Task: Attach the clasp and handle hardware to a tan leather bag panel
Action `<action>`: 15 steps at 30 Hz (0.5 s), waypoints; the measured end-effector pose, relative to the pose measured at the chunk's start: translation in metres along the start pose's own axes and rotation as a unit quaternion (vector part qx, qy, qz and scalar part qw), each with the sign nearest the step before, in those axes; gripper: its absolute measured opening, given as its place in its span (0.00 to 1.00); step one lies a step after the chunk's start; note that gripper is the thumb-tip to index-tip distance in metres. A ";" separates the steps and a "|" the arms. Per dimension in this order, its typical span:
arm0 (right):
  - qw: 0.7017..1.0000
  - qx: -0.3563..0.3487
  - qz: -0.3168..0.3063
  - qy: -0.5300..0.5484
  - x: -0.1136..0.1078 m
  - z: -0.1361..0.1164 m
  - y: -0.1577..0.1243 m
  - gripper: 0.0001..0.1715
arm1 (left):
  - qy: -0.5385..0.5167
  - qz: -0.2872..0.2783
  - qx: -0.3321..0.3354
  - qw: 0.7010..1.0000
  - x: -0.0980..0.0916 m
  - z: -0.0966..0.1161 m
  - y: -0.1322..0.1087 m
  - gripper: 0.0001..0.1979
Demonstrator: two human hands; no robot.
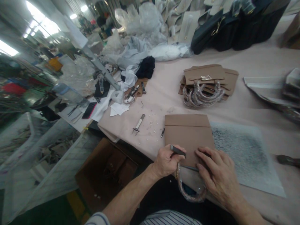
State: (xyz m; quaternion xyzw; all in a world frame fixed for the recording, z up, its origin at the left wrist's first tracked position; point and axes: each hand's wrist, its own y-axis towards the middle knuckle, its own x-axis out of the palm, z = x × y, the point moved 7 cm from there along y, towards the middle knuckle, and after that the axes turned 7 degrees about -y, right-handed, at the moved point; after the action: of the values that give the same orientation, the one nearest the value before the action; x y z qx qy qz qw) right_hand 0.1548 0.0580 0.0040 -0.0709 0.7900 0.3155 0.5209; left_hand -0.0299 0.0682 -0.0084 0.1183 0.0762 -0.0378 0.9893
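A flat brown leather bag panel (188, 131) with a seam across its upper part lies in front of me at the table's near edge. My left hand (166, 161) is closed around a short, dark, flat-ended tool (177, 150) at the panel's lower left; the tool's working end is hidden. Pressed flat on the panel's lower right is my right hand (217, 170), its fingers stretched out. A plastic-wrapped bag handle (192, 198) hangs in a loop below the panel, over the table edge. Between the hands shows a thin grey strip (190, 168) of unclear kind.
Stacked brown panels with wrapped handles (203, 82) lie farther back. A two-pronged metal tool (138, 124) and small white bits lie to the left. A dark-smudged sheet (246, 153) extends rightward. Black bags (232, 29) stand behind, and an open carton (93, 178) sits below left.
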 end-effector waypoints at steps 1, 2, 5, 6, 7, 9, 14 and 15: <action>1.000 -0.001 0.002 0.000 0.000 0.000 0.000 0.17 | 0.003 0.004 0.002 1.000 0.000 0.000 0.000 0.06; 1.000 -0.001 0.004 0.000 -0.001 -0.001 0.000 0.17 | 0.005 0.006 0.004 1.000 0.000 0.001 0.000 0.06; 1.000 0.001 0.007 0.003 -0.002 -0.001 0.001 0.16 | 0.005 0.010 0.000 1.000 0.000 0.003 0.001 0.06; 1.000 0.002 0.008 0.005 -0.002 -0.001 0.001 0.17 | 0.006 0.008 -0.006 1.000 0.000 0.003 0.002 0.06; 1.000 0.003 0.009 0.007 -0.002 -0.001 0.001 0.17 | 0.007 0.006 -0.010 1.000 0.001 0.003 0.002 0.06; 1.000 0.004 0.013 0.009 -0.002 -0.001 0.001 0.17 | 0.009 0.004 -0.015 1.000 0.001 0.005 0.003 0.06; 1.000 0.005 0.018 0.012 -0.002 -0.001 0.000 0.17 | 0.017 0.001 -0.014 1.000 0.003 0.005 0.003 0.06; 1.000 0.006 0.019 0.011 -0.002 -0.001 0.000 0.17 | 0.018 0.000 -0.013 1.000 0.004 0.004 0.003 0.06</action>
State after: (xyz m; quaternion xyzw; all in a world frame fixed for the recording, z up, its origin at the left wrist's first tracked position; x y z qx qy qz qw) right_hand 0.1548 0.0572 0.0064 -0.0562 0.7991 0.3195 0.5062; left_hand -0.0254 0.0698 -0.0041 0.1058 0.0942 -0.0348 0.9893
